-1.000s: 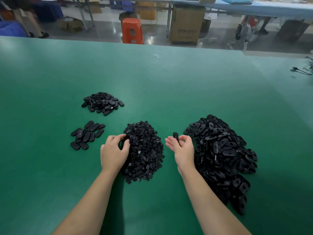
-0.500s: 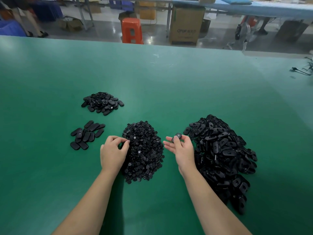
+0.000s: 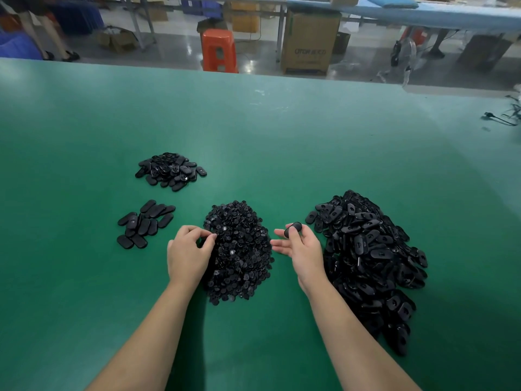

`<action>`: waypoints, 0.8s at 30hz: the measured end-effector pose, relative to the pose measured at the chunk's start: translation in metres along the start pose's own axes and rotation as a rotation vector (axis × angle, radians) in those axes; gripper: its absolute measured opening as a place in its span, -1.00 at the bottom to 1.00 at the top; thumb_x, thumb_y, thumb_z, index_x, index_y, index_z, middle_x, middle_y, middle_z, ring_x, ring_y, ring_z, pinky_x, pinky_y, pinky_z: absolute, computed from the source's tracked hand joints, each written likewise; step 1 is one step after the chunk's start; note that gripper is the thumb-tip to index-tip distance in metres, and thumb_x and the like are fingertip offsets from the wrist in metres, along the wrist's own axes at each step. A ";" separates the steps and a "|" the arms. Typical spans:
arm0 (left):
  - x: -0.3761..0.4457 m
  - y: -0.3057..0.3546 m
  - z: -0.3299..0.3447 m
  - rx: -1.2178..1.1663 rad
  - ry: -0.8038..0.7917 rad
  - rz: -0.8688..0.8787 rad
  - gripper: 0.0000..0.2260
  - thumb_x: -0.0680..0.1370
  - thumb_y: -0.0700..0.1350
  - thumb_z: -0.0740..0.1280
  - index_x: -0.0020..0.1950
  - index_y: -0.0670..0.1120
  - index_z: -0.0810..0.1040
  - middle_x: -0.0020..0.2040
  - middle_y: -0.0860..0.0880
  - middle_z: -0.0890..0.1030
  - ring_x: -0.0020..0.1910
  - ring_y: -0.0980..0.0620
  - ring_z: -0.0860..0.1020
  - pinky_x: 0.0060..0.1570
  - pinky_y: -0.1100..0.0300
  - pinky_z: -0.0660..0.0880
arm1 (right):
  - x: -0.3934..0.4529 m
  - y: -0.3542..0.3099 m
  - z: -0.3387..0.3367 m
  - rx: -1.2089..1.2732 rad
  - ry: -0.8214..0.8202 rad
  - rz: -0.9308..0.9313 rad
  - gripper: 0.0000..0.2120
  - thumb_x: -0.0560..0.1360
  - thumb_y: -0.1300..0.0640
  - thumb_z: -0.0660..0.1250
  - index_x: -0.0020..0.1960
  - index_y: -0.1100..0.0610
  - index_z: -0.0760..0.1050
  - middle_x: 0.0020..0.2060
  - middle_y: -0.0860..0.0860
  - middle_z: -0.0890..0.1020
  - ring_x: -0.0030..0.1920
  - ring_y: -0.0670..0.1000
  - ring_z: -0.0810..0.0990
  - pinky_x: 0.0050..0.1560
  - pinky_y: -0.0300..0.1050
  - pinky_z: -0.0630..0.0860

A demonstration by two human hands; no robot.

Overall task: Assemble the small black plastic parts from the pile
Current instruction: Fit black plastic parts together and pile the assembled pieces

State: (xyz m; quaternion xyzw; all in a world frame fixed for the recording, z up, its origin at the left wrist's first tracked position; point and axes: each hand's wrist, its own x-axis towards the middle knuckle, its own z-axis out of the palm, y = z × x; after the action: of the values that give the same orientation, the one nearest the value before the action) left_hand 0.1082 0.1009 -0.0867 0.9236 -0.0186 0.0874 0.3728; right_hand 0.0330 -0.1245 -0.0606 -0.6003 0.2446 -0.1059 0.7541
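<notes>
On the green table [image 3: 282, 142] lie four groups of black plastic parts. A heap of small round pieces [image 3: 239, 249] sits in the middle. A large heap of oval shells [image 3: 369, 255] spreads to its right. My left hand [image 3: 189, 255] rests at the round heap's left edge, fingertips pinched together among the pieces; whether they hold one is hidden. My right hand [image 3: 303, 249] hovers between the two heaps, thumb and fingers holding one black oval shell [image 3: 293, 229].
A flat row of oval pieces [image 3: 145, 224] lies to the left, and a small mound of them [image 3: 170, 172] farther back. A black cable [image 3: 501, 117] lies at the far right. Beyond the table's far edge stand an orange stool [image 3: 218, 50] and a cardboard box [image 3: 308, 42].
My right hand has turned the oval shell from edge-on to showing its broad face. My left hand's fingertips have closed a little at the round heap's edge.
</notes>
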 end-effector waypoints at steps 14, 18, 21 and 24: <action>-0.002 0.001 -0.002 0.031 -0.015 0.052 -0.95 0.59 0.00 0.39 -0.01 0.08 0.65 -0.07 0.16 0.57 -0.13 0.15 0.49 0.14 0.09 0.31 | 0.002 0.007 0.000 -0.076 0.059 -0.026 -0.80 0.68 0.11 0.21 0.00 0.16 0.56 -0.18 -0.02 0.70 -0.29 -0.05 0.65 -0.21 -0.16 0.61; 0.000 0.002 -0.003 0.006 -0.018 0.045 -0.94 0.60 -0.03 0.39 0.00 0.06 0.66 -0.12 0.17 0.57 -0.16 0.15 0.50 0.15 0.01 0.41 | 0.003 0.011 0.001 -0.168 0.123 -0.012 -0.80 0.66 0.02 0.25 -0.04 0.04 0.61 -0.38 -0.08 0.62 -0.35 -0.12 0.60 -0.09 -0.06 0.63; -0.001 0.003 -0.004 -0.062 -0.031 0.021 -0.95 0.59 -0.05 0.40 0.00 0.05 0.66 -0.15 0.18 0.59 -0.17 0.13 0.54 0.08 -0.04 0.52 | 0.002 0.010 0.005 -0.232 0.165 -0.037 -0.79 0.64 -0.02 0.25 -0.06 0.02 0.61 -0.38 -0.05 0.58 -0.39 -0.14 0.55 -0.15 -0.08 0.58; -0.001 0.004 -0.006 -0.120 -0.019 0.012 -0.94 0.59 -0.06 0.42 -0.04 0.10 0.63 -0.15 0.18 0.60 -0.16 0.12 0.57 -0.12 0.15 0.50 | 0.001 0.009 0.009 -0.286 0.179 -0.059 -0.78 0.64 -0.02 0.25 -0.07 0.03 0.60 -0.36 -0.02 0.57 -0.43 -0.15 0.51 -0.25 -0.16 0.52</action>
State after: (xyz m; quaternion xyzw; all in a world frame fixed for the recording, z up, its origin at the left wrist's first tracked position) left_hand 0.1055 0.1026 -0.0801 0.9002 -0.0330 0.0798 0.4269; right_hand 0.0368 -0.1151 -0.0680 -0.6966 0.3056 -0.1449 0.6327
